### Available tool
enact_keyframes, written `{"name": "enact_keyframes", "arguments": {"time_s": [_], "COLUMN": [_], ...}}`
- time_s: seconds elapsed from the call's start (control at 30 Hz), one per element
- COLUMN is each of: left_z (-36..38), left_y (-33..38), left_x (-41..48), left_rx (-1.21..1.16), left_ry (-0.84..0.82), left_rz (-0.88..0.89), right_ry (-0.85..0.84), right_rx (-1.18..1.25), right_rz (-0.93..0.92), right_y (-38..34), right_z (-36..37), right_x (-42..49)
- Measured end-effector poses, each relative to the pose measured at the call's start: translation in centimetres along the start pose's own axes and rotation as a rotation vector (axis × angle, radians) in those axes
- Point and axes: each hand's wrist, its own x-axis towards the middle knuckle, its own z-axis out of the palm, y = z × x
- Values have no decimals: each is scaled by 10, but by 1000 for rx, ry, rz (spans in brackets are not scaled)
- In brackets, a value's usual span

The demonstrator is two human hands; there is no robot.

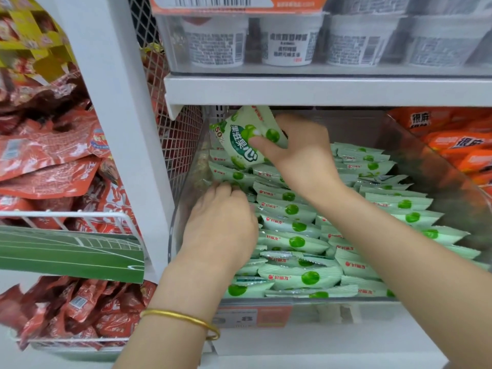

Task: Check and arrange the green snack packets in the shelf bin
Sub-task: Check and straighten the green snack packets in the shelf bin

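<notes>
Midway, I judge: right hand [298,155] pinches one packet [245,139] above the bin's [319,300] back-left corner; left hand [221,222] digs into packets [300,275] by its left wall, grasp unclear. Rows look untidy.

I see pale mint-green packets [298,242] in the bin [436,177], each printed with a darker green round fruit and a small red logo; the lifted packet [246,138] adds white lettering. Rightward sit orange packets [458,145], leftward red packets [53,161]. White shelf [319,91], gold bangle [183,319].
</notes>
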Motion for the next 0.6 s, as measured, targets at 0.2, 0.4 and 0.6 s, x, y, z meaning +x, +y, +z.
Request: {"name": "enact_keyframes", "arguments": {"time_s": [0.2, 0.4, 0.6], "left_z": [-1, -2, -1], "left_y": [1, 2, 2], "left_x": [-1, -2, -1], "left_rx": [-7, -12, -18], "left_ry": [-1, 9, 10], "left_rz": [-11, -9, -12], "right_ry": [-17, 10, -72], "right_rx": [-19, -119, -226], "right_rz": [-3, 24, 12], "right_y": [2, -5, -8], "right_z": [2, 4, 9], "right_x": [-1, 9, 11]}}
